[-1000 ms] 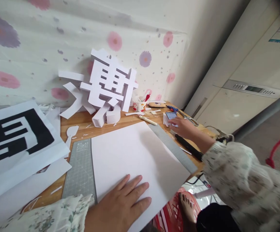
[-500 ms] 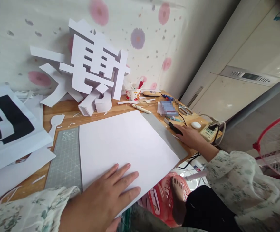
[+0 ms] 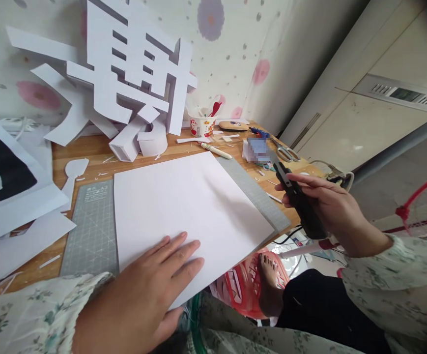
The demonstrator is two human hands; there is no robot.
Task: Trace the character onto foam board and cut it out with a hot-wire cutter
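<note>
Printed sheets (image 3: 3,196): paper bearing a large black character is stacked at the far left, overlapping the wooden table (image 3: 84,150).
Cutting mat (image 3: 91,226): a grey gridded mat lies on the table, largely covered by the white sheet.
Left hand (image 3: 150,290): it is laid palm down with the fingers stretched out and slightly spread on the near edge of the white sheet. Nothing is grasped; the sheet is only pressed flat.
White sheet (image 3: 187,206): a large blank sheet is spread over the mat, its near corner past the table edge. No line or cut can be seen on it.
Card character (image 3: 125,83): a built-up white character is propped against the flowered wall at the back.
Paper cup (image 3: 201,125): it stands behind the sheet with small tools in it.
Steel ruler (image 3: 253,191): it lies along the sheet's right edge.
Right hand (image 3: 333,209): the fingers are closed around a black tool (image 3: 299,204), held in the air over the table's right edge, clear of the sheet. The tool's kind cannot be told.
Progress: one character is judged finished; work on the blank sheet is judged not yet begun.
</note>
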